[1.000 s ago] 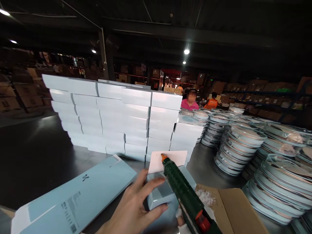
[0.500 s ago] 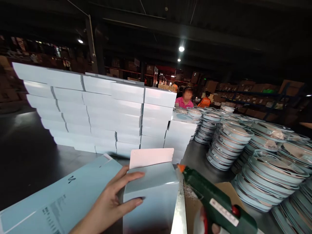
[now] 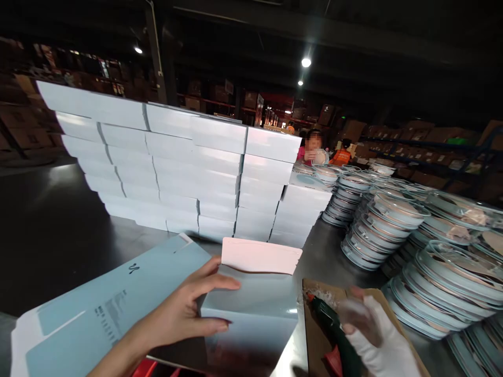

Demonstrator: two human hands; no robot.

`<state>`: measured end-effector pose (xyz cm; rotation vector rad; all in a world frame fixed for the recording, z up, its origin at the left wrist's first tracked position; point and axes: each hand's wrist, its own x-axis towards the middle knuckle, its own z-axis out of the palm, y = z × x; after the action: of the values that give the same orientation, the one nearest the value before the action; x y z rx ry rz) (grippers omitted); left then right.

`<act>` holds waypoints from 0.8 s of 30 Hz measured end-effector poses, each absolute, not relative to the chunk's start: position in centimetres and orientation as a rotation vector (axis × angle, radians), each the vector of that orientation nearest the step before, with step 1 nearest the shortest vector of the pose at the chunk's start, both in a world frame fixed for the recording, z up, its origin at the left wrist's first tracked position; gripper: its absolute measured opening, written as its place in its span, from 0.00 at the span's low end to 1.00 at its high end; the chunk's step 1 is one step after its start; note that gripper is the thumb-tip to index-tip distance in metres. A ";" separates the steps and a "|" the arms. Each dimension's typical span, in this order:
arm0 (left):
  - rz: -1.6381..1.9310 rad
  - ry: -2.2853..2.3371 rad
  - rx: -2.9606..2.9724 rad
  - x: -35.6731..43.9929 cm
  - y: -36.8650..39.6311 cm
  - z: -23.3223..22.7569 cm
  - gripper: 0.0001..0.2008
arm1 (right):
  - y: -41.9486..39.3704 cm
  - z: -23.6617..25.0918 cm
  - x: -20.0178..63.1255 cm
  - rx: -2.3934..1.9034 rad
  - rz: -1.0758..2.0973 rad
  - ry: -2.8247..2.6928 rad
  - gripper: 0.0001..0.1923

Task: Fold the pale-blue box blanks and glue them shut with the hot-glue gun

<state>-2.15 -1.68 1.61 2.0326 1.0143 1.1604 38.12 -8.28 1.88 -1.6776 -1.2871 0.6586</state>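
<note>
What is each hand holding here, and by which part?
The left hand grips the light blue box at its left side, near the open flap. The right hand is blurred above the glue gun; a hold cannot be told.

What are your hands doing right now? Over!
Left hand grips the pale blue box, flap open. Right hand, blurred, over the green glue gun lying on cardboard. Box stacks behind, apart.

Glue gun now down on the cardboard, right hand open above it.
</note>
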 end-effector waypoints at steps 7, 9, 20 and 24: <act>1.414 0.727 1.917 0.1 -2.0 2.1 0.19 | -4.8 4.7 28.8 -0.855 0.795 -1.807 0.47; 1.608 0.600 1.812 0.9 -2.0 1.6 0.21 | -4.9 3.7 28.8 -0.870 0.659 -1.878 0.40; 1.252 0.568 2.114 0.2 -1.5 4.7 0.15 | -3.0 6.0 27.5 -0.568 0.082 -2.336 0.34; 1.447 0.590 1.954 -1.0 -1.3 4.8 0.12 | -4.4 5.2 28.9 -0.770 0.372 -2.049 0.31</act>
<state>-1.03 -1.26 4.77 1.9538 0.5895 1.4474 28.89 -4.39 5.24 -0.7702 -2.0486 0.3721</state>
